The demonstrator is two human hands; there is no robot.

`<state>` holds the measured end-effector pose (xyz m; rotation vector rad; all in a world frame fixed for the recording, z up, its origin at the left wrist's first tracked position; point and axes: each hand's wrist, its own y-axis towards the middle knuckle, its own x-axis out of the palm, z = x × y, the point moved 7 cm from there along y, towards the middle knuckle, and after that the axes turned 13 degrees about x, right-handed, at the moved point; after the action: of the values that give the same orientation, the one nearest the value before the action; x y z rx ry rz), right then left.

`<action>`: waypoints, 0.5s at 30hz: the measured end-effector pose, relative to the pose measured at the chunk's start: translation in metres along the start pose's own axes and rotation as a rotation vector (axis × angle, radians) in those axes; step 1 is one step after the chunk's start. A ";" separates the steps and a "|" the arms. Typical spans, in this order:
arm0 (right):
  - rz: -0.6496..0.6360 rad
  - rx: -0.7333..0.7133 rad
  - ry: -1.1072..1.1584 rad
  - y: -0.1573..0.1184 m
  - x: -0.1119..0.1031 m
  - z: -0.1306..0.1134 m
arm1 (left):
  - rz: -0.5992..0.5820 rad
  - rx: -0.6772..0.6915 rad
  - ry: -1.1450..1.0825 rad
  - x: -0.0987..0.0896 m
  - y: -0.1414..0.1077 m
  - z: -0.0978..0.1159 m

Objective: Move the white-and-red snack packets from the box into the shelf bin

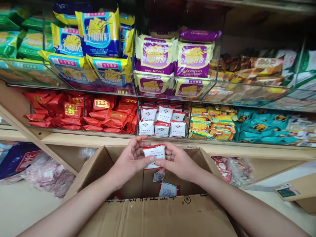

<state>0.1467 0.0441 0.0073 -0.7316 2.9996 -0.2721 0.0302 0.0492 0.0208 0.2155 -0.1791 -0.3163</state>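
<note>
Above an open cardboard box [158, 214], my left hand [134, 158] and my right hand [176, 161] hold one white packet [153, 154] with red edges between them. Both thumbs press on its front, and the other fingers are at its sides and back. Inside the box, below my hands, lies another white packet [168, 190] with red edges, and a partly hidden one [158, 176] is just above it. Straight ahead on the lower shelf, similar white packets [162, 128] stand stacked in a clear compartment.
Red packets [106, 113] fill the lower shelf at left, with yellow packets [212, 123] and teal packets [263, 126] at right. Above are blue-yellow packs [100, 38] and purple packs [194, 57] behind clear dividers. Plastic bags [48, 172] lie beneath the shelf.
</note>
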 end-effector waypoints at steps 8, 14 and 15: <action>0.252 -0.226 -0.269 -0.014 -0.022 -0.015 | -0.130 -0.198 0.076 0.006 -0.003 -0.009; 0.134 -0.672 -0.817 -0.034 0.006 -0.033 | -0.022 -0.268 -0.056 -0.001 -0.007 -0.011; 0.146 -0.701 -0.860 -0.035 0.007 -0.032 | -0.031 -0.285 -0.065 0.000 -0.008 -0.013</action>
<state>0.1535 0.0158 0.0451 -0.4581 2.2301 0.8979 0.0310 0.0442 0.0070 -0.0737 -0.1928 -0.3757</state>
